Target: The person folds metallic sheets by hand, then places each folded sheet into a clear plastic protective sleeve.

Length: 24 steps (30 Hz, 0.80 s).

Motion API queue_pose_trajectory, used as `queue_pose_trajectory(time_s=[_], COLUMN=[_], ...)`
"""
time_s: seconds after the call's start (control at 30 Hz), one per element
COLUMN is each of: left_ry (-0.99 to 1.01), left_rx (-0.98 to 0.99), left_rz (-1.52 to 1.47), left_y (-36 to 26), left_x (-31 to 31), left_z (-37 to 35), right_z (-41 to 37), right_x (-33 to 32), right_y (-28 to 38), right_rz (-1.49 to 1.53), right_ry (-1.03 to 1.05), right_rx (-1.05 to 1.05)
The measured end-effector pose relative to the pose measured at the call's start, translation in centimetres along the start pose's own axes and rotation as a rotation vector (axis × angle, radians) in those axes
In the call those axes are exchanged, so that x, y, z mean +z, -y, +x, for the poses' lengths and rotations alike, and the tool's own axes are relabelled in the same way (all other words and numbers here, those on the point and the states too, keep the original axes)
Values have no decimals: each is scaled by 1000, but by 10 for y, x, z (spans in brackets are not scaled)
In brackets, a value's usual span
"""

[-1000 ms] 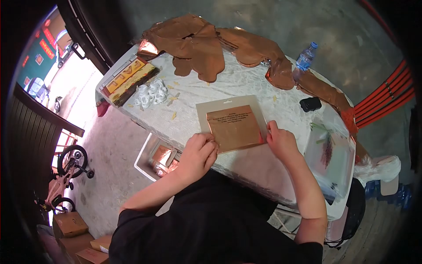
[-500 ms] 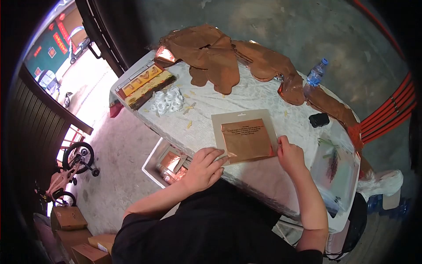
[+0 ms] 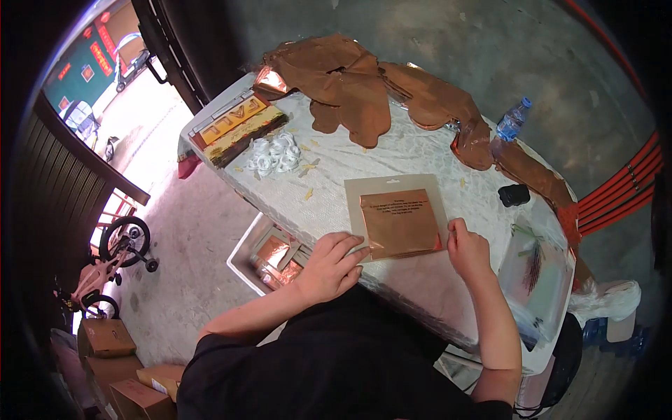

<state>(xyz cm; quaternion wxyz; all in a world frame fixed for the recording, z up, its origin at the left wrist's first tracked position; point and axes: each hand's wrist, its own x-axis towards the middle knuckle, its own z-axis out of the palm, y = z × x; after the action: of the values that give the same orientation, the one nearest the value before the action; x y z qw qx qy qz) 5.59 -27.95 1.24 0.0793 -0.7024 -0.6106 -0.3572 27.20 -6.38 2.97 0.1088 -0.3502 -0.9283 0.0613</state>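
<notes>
A flat package (image 3: 400, 220) lies on the table in front of me: a folded copper-coloured foil sheet with small dark print, on a pale backing card with a hang hole at the top. My left hand (image 3: 330, 266) holds its lower left corner, the fingers bent over the edge. At the right edge, my right hand (image 3: 467, 248) pinches the package between thumb and curled fingers. Below the table edge on the left, a white bin (image 3: 241, 257) contains similar copper foil packages (image 3: 280, 259).
Copper foil shapes (image 3: 336, 84) line the table's far edge. A "FALL" banner pack (image 3: 241, 126), white ribbon coils (image 3: 274, 154), a water bottle (image 3: 513, 120), a black object (image 3: 513, 195) and a clear tray (image 3: 535, 280) surround the package. Cardboard boxes (image 3: 108, 338) stand on the floor.
The whole view has shifted slightly to the right in the picture. Both hands keep the same grip on the package, which stays in place on the table.
</notes>
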Motion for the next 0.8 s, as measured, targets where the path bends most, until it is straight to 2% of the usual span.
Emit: queue_pose_trajectory(time_s=[0.8], left_ry=[8], left_rx=[-16], left_rz=[-19], left_y=[0], left_x=[0], left_z=[0], right_z=[-1], right_x=[2], right_y=[-2], right_rz=[-13], right_ry=[-13], right_rx=[1])
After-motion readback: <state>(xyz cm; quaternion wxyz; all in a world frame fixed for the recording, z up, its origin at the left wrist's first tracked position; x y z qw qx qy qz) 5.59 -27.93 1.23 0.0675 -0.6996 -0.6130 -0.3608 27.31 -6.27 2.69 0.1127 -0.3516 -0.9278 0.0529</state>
